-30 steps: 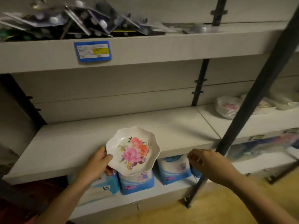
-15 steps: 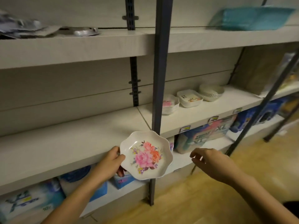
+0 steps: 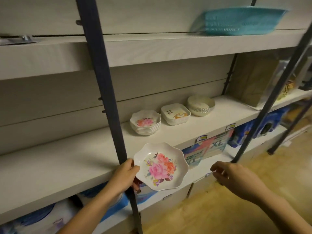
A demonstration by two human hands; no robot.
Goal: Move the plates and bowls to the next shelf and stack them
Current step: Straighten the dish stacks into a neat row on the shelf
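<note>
Since the earlier frame the view has swung rightward along the shelving: the dark metal upright post now stands left of centre, and the next shelf bay with its stacks has come much closer. Carried along with it, the white scalloped plastic plate with a pink and orange flower print sits in the left hand, level with the front edge of the pale middle shelf and just right of the post. The thumb lies on the plate's rim and the fingers curl under its left edge, so the grip is a pinch at one side only. The right hand hangs free to the right, its fingers loosely spread and holding nothing.

On the next shelf bay stand three stacks: matching scalloped flowered plates, square white dishes with an orange motif, and round white bowls with ribbed sides.

The step in hand looks like carrying this plate to the flowered stack. To do it well, the plate should pass in front of the post rather than clip it, stay roughly flat, and come down from above the stack. The scallops ought to be turned to line up with those below so that it nests instead of riding high. Since the hold is one-sided, the free hand could steady the far rim or the stack while the plate is lowered.
</note>
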